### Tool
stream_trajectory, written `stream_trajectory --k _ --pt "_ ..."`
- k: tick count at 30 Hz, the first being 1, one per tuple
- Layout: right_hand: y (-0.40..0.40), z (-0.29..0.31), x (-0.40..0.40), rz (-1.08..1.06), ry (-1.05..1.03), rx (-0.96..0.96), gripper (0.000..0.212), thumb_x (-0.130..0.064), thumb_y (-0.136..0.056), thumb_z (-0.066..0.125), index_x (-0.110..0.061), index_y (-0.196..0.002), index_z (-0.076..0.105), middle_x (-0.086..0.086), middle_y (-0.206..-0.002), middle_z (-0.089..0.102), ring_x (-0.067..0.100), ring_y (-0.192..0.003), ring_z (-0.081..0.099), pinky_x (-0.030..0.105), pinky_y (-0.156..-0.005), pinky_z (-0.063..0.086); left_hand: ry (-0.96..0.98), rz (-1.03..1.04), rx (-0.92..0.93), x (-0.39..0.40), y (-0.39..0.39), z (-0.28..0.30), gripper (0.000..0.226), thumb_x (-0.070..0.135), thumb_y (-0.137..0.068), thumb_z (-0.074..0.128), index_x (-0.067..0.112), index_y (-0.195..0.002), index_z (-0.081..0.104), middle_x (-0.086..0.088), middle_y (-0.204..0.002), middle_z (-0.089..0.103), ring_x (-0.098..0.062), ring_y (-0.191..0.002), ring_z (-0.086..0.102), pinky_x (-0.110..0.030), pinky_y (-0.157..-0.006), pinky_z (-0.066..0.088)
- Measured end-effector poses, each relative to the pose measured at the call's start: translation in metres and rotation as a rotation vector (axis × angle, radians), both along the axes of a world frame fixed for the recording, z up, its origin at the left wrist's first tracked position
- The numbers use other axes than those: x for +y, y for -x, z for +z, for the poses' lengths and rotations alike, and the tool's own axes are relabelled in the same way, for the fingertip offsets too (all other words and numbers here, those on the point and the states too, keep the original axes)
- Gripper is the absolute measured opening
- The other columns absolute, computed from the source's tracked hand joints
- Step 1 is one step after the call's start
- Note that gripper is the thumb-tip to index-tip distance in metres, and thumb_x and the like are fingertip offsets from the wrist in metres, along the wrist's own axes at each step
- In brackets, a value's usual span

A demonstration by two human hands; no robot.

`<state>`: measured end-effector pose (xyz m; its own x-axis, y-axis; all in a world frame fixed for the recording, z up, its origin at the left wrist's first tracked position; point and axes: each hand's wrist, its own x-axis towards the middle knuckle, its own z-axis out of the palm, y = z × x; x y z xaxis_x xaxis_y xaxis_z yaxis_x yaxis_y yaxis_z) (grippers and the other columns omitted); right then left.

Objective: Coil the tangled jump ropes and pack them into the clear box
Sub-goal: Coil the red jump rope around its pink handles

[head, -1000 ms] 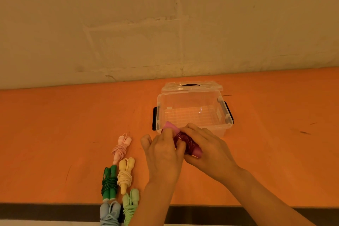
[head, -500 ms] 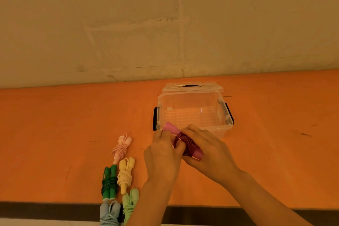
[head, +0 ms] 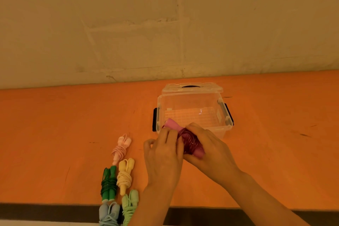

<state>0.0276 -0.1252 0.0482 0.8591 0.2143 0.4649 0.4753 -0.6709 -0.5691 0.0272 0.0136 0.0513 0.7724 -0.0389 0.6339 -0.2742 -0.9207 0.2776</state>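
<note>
You are holding a magenta jump rope (head: pixel 185 138) in both hands, just in front of the near wall of the clear box (head: pixel 194 113). Your right hand (head: pixel 211 150) is curling around the lower end of its pink handles, its grip grasping the bundle where the dark red cord is wound around them. Your left hand (head: pixel 163 154) is pressing against the coil from the left, fingers bent over the cord, so its grip is also grasping the rope. The upper handle ends are pointing toward the box's near left corner. The box is sitting open on the orange tabletop (head: pixel 55 124), its lid (head: pixel 192 87) lying behind it. To your left, five coiled ropes are lying close together on the tabletop: pink (head: pixel 122 147), yellow (head: pixel 125 175), dark green (head: pixel 108 183), light green (head: pixel 129 205) and light blue (head: pixel 109 213).
</note>
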Motion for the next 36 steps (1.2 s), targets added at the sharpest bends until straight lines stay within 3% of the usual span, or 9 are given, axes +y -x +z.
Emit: stream_trajectory --k 3,7,13,16,20,25,30,32,36 --pt "0.0 0.0 0.0 0.001 0.007 0.004 0.062 -0.058 -0.074 0.057 -0.034 -0.128 0.04 -0.023 -0.126 0.049 -0.002 -0.102 0.05 0.001 -0.077 0.034 -0.008 -0.047 -0.065 0.001 -0.002 -0.005 0.016 0.022 -0.088 0.052 0.015 -0.088 0.067 0.004 -0.084 0.068 -0.015 -0.056 0.055 -0.026 -0.069 0.033" --pt "0.002 -0.002 0.0 0.023 0.076 -0.025 0.056 -0.051 -0.078 0.058 -0.029 -0.128 0.043 -0.02 -0.124 0.051 0.002 -0.096 0.053 0.012 -0.074 0.043 0.041 -0.076 -0.124 -0.001 -0.004 -0.002 0.021 0.022 -0.082 0.05 0.01 -0.071 0.065 0.001 -0.063 0.062 -0.015 -0.05 0.05 -0.021 -0.067 0.032" --pt "0.005 -0.004 0.005 0.012 0.106 -0.043 0.057 -0.053 -0.079 0.052 -0.026 -0.128 0.044 -0.016 -0.126 0.052 0.003 -0.095 0.053 0.012 -0.074 0.041 0.17 -0.031 0.09 -0.001 -0.003 0.008 0.019 0.026 -0.071 0.051 0.015 -0.065 0.065 0.005 -0.063 0.059 -0.016 -0.049 0.05 -0.019 -0.05 0.031" --pt "0.005 -0.007 0.01 -0.015 0.134 -0.051 0.06 -0.054 -0.078 0.05 -0.024 -0.13 0.046 -0.012 -0.13 0.054 0.003 -0.099 0.052 0.014 -0.077 0.044 0.242 0.006 0.195 0.002 -0.003 0.014 0.004 0.015 -0.067 0.068 0.016 -0.069 0.064 0.006 -0.066 0.059 -0.013 -0.05 0.051 -0.017 -0.041 0.025" --pt "0.007 -0.008 0.013 -0.037 0.159 -0.048 0.059 -0.052 -0.075 0.051 -0.025 -0.126 0.046 -0.011 -0.124 0.058 0.004 -0.096 0.055 0.013 -0.076 0.043 0.228 0.076 0.322 0.0 0.0 0.019 0.006 0.015 -0.074 0.07 0.017 -0.077 0.066 0.004 -0.075 0.063 -0.016 -0.061 0.056 -0.025 -0.047 0.035" --pt "0.012 -0.025 0.015 -0.005 0.227 -0.045 0.067 -0.039 -0.064 0.082 -0.021 -0.121 0.05 -0.006 -0.117 0.062 0.013 -0.088 0.064 0.024 -0.068 0.055 0.112 0.075 0.456 0.004 -0.002 0.012 0.005 0.021 -0.078 0.062 0.022 -0.082 0.063 0.007 -0.079 0.061 -0.015 -0.071 0.059 -0.034 -0.066 0.046" --pt "0.008 -0.029 0.012 -0.011 0.266 -0.082 0.068 -0.04 -0.062 0.085 -0.022 -0.12 0.054 -0.007 -0.117 0.062 0.012 -0.086 0.064 0.026 -0.067 0.056 -0.019 0.075 0.417 0.009 -0.006 0.003 0.005 0.026 -0.073 0.058 0.029 -0.077 0.06 0.013 -0.077 0.059 -0.011 -0.077 0.053 -0.033 -0.073 0.026" --pt "0.007 -0.03 0.01 -0.011 0.284 -0.112 0.069 -0.04 -0.06 0.086 -0.022 -0.119 0.054 -0.007 -0.117 0.062 0.012 -0.086 0.064 0.027 -0.067 0.056 -0.063 0.073 0.355 0.01 -0.007 -0.002 0.005 0.03 -0.065 0.057 0.029 -0.069 0.059 0.014 -0.071 0.057 -0.014 -0.078 0.051 -0.039 -0.075 0.029" --pt "0.007 -0.032 0.009 -0.001 0.32 -0.149 0.072 -0.041 -0.057 0.088 -0.021 -0.118 0.055 -0.006 -0.117 0.063 0.013 -0.087 0.065 0.027 -0.067 0.056 -0.149 0.082 0.354 0.014 -0.007 -0.008 0.014 0.033 -0.065 0.059 0.025 -0.076 0.063 0.007 -0.095 0.056 -0.018 -0.099 0.044 -0.043 -0.081 0.021"
